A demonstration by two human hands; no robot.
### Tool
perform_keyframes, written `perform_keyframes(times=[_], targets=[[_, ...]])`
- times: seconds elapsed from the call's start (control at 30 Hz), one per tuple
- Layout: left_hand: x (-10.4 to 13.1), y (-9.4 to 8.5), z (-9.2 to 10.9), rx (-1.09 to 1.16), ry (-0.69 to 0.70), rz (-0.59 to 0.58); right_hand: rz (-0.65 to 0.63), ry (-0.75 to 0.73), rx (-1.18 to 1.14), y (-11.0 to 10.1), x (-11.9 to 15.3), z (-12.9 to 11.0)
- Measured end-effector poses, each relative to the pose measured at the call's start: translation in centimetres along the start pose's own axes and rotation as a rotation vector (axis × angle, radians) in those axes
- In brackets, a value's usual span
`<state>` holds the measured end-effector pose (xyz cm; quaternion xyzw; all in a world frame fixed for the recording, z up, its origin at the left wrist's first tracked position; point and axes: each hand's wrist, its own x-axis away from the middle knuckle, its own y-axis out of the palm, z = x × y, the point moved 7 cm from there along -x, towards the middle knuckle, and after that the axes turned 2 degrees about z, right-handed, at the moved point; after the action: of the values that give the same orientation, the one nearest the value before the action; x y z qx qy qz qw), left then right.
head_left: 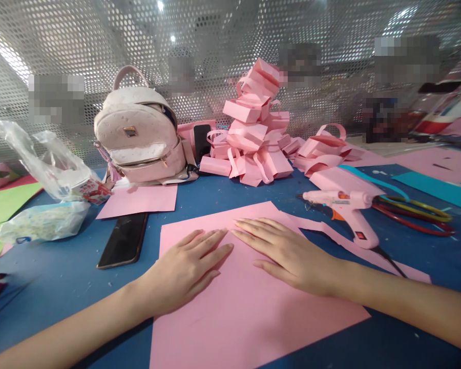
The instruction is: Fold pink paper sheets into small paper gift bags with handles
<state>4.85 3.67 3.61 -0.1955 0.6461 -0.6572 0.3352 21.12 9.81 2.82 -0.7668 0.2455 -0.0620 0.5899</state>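
Note:
A large sheet of pink paper (249,318) lies flat on the blue table in front of me. My left hand (188,269) rests palm down on its left half, fingers stretched out toward the middle. On the right half, my right hand (288,253) also lies flat with its fingers extended. The fingertips of both hands are close together but apart. Beyond the right hand, a pink paper strip (341,238) runs along the sheet's edge. A pink hot glue gun (349,205) lies on its side just past the strip.
Small pink paper baskets (249,136) are piled at the back. A pale pink backpack (138,133) stands to their left. Nearer me are a black phone (125,241), a smaller pink sheet (142,200) and plastic bags (46,220). Red and yellow scissors handles (415,218) lie at right.

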Motion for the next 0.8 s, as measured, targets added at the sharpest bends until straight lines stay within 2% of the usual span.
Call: perform_keyframes(times=[0.33, 0.57, 0.8], targets=[[0.04, 0.27, -0.08, -0.007, -0.005, -0.028, -0.007, -0.009, 0.013, -0.01, -0.08, -0.11], [-0.01, 0.04, -0.03, 0.005, -0.008, -0.002, 0.007, -0.003, -0.001, 0.0, 0.01, -0.01], [-0.03, 0.3, -0.05, -0.026, -0.013, -0.051, -0.003, 0.001, 0.019, 0.11, -0.02, -0.01]])
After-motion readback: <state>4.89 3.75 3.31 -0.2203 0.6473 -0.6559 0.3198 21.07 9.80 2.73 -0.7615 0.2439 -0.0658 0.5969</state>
